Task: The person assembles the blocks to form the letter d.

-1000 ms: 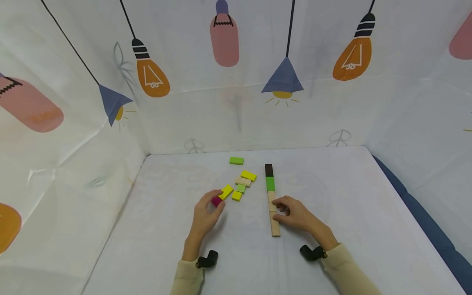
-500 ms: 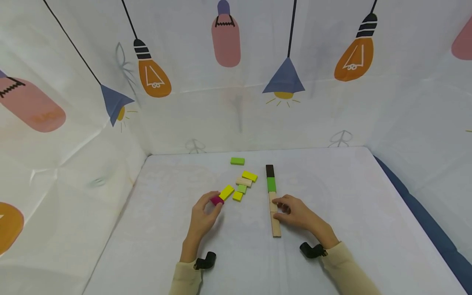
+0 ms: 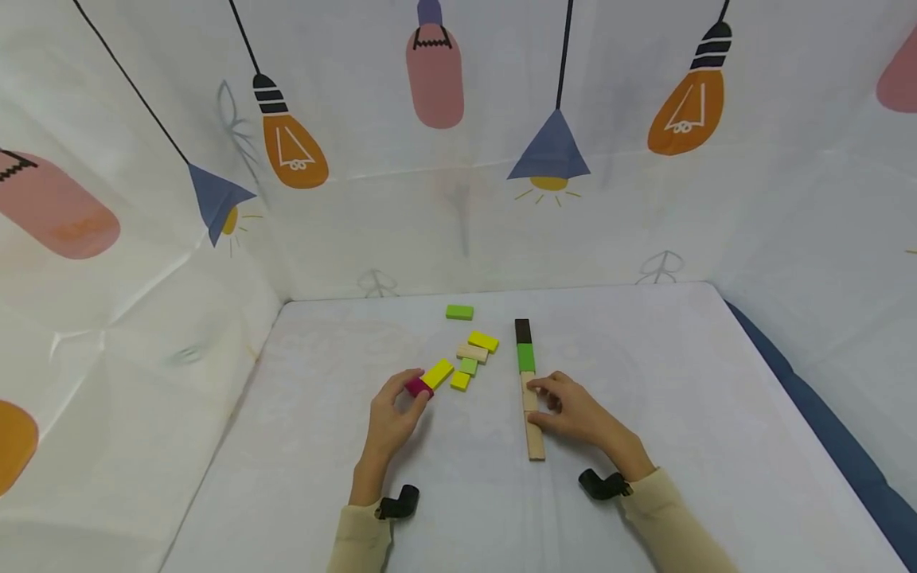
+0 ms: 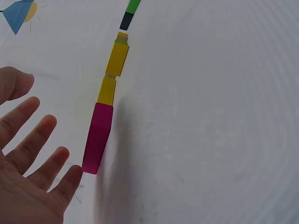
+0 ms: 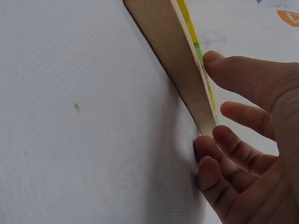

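My left hand (image 3: 389, 424) is spread over a magenta block (image 3: 419, 387), thumb and forefinger at opposite sides of it. In the left wrist view its fingers (image 4: 39, 135) are parted beside the block, nothing pinched between them. The magenta block's end meets a yellow block (image 3: 438, 373). My right hand (image 3: 576, 414) is beside two light wooden blocks (image 3: 534, 442), thumb and forefinger apart at their right edge. They continue a straight row with a green block (image 3: 526, 357) and a dark brown block (image 3: 523, 331). In the right wrist view its fingers are loosely bent.
Right of the magenta and yellow blocks lie a short yellow block (image 3: 461, 382), a light green block (image 3: 469, 366), a wooden block (image 3: 472, 352) and another yellow block (image 3: 483, 342). Farther back lies a lime-green block (image 3: 459, 312). White printed fabric surrounds the white table (image 3: 308, 446).
The magenta block has turned slightly into line with the yellow block, and the left hand has shifted a little to the left. The right hand has hardly moved beside the row.
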A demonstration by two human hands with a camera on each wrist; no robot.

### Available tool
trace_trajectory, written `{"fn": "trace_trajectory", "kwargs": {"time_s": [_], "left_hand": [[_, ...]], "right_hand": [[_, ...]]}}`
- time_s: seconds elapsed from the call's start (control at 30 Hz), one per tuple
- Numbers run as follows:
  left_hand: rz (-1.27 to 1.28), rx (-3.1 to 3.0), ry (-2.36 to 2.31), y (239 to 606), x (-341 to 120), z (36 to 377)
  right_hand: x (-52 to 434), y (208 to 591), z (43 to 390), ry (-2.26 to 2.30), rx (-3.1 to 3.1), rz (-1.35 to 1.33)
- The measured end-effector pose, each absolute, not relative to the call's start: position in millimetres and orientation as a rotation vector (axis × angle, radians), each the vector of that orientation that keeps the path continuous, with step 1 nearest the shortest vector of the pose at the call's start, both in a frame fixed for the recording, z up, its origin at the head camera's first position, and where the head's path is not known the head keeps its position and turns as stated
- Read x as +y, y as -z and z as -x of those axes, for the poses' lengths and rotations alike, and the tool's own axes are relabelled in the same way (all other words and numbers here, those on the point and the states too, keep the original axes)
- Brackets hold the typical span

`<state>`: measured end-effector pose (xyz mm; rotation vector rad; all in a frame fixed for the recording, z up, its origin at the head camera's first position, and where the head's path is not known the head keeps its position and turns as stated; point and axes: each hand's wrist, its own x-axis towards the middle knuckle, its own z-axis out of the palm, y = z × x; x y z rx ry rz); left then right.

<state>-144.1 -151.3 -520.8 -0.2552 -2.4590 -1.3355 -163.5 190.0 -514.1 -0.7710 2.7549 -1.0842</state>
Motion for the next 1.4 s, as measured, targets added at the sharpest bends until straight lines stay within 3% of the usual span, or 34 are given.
{"fn": "trace_trajectory", "kwargs": {"time_s": [0.6, 1.4], "left_hand": [[-0.175, -2.666, 1.514, 522.4, -163.0, 152.0], [-0.241, -2.758, 1.394, 522.5, -157.7, 154.1]], "right_hand": [[189.4, 518.3, 172.3, 1.195, 2.706, 0.799], [192.9, 525.1, 171.3, 1.220, 2.707, 0.789]]}}
